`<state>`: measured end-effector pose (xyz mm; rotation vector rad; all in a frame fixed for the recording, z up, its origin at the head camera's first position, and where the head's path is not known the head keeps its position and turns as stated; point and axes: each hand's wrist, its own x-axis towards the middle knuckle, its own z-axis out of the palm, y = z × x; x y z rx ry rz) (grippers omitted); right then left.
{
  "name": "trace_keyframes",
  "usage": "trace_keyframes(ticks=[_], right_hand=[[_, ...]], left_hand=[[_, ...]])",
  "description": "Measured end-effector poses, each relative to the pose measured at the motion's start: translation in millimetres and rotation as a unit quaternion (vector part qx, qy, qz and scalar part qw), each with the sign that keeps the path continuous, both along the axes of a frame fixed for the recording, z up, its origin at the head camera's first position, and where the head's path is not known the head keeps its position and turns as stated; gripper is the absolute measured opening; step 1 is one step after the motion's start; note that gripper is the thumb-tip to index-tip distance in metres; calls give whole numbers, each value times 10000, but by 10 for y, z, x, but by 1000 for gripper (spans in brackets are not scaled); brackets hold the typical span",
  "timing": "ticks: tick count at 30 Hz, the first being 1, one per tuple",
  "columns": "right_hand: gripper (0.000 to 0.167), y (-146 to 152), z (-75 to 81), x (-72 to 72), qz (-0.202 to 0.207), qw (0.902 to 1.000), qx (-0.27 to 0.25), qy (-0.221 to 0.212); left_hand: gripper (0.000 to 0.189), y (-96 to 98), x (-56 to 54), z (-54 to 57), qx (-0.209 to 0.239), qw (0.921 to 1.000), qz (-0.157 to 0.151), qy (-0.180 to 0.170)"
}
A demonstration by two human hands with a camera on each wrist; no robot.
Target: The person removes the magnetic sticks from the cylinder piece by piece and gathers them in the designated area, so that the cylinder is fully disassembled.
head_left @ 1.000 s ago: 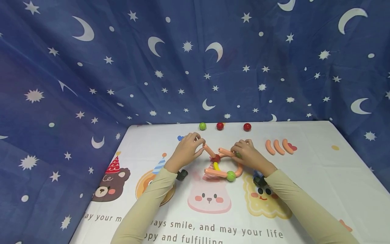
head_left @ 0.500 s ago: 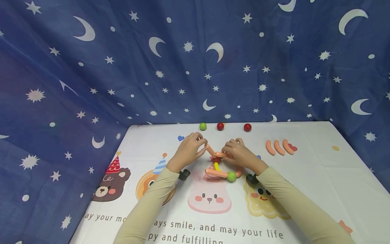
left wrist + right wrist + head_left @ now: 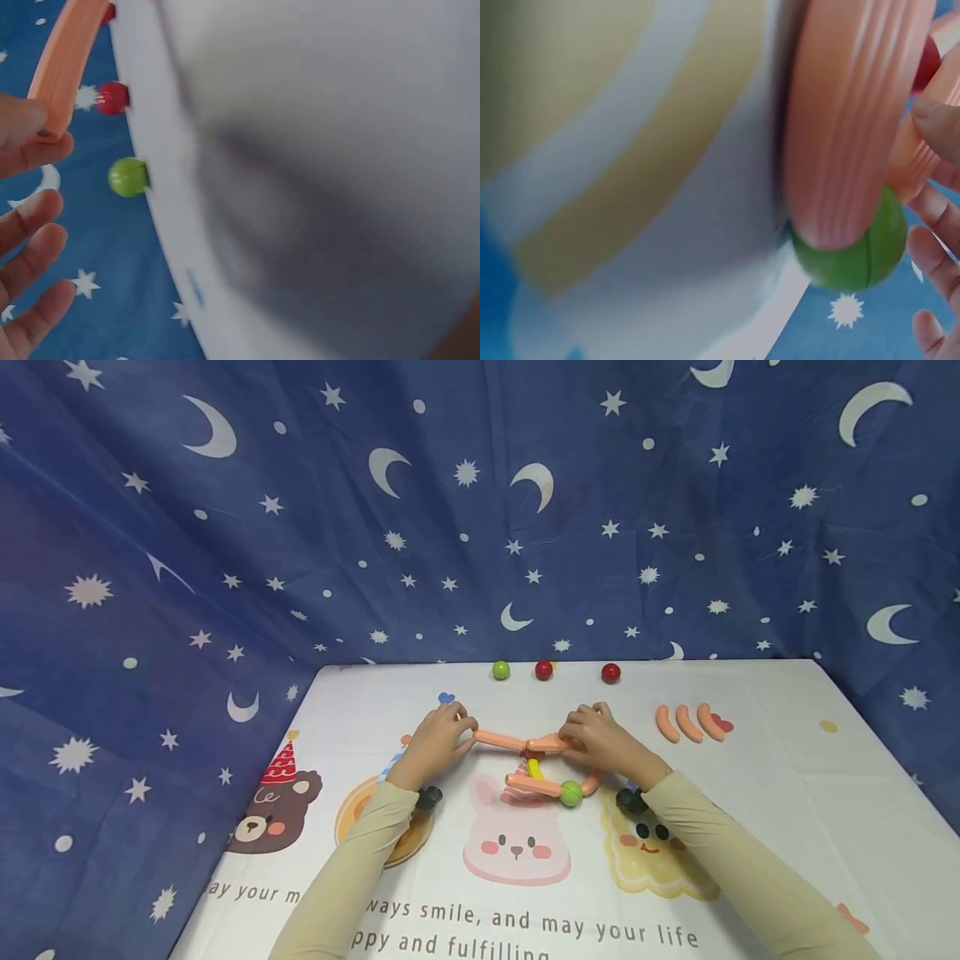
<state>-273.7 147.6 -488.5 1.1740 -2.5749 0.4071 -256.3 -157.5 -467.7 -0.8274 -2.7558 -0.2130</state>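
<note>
In the head view my left hand (image 3: pixel 433 745) pinches the outer end of a straight orange rod (image 3: pixel 500 740); the left wrist view shows thumb and index finger on that rod (image 3: pixel 71 60). My right hand (image 3: pixel 611 747) pinches another orange rod (image 3: pixel 547 743). The two rods meet near a red ball (image 3: pixel 532 755), mostly covered. Below lie a short yellow rod (image 3: pixel 534 768), a straight orange rod (image 3: pixel 532 785), a green ball (image 3: pixel 572 793) and a curved orange rod (image 3: pixel 592 782). In the right wrist view this curved rod (image 3: pixel 855 112) touches another green ball (image 3: pixel 855 259).
Along the table's back edge sit a green ball (image 3: pixel 501 670) and two red balls, one (image 3: pixel 543 670) left of the other (image 3: pixel 611 673). Three curved orange rods (image 3: pixel 688 724) lie to the right. A blue star-and-moon curtain (image 3: pixel 480 527) stands behind the printed white tablecloth (image 3: pixel 772 793).
My left hand has moved left and down, swinging its rod from steep to nearly level. My right hand went left with its rod to the red ball, then slightly back right.
</note>
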Motion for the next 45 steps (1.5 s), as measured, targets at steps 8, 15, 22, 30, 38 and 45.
trace_keyframes(ticks=[8, 15, 22, 30, 38, 45], right_hand=[[23, -22, 10, -16, 93, 9994, 191, -264], [26, -182, 55, -38, 337, 9982, 335, -359], [31, -296, 47, -97, 407, 9972, 534, -330], [30, -354, 37, -102, 514, 9969, 571, -174], [30, -389, 34, -63, 398, 9969, 665, -142], [30, -393, 44, -42, 408, 9969, 662, -156]], left_hand=[[14, -11, -34, -185, -253, 9997, -7, -67], [16, 96, -70, -195, -145, 9994, -320, 3], [20, 163, -99, -179, -199, 9989, -417, -103], [19, 150, -91, -150, -269, 9990, -333, -146], [18, 121, -84, -173, -157, 9989, -418, 170], [19, 114, -72, -168, -34, 9988, -426, 227]])
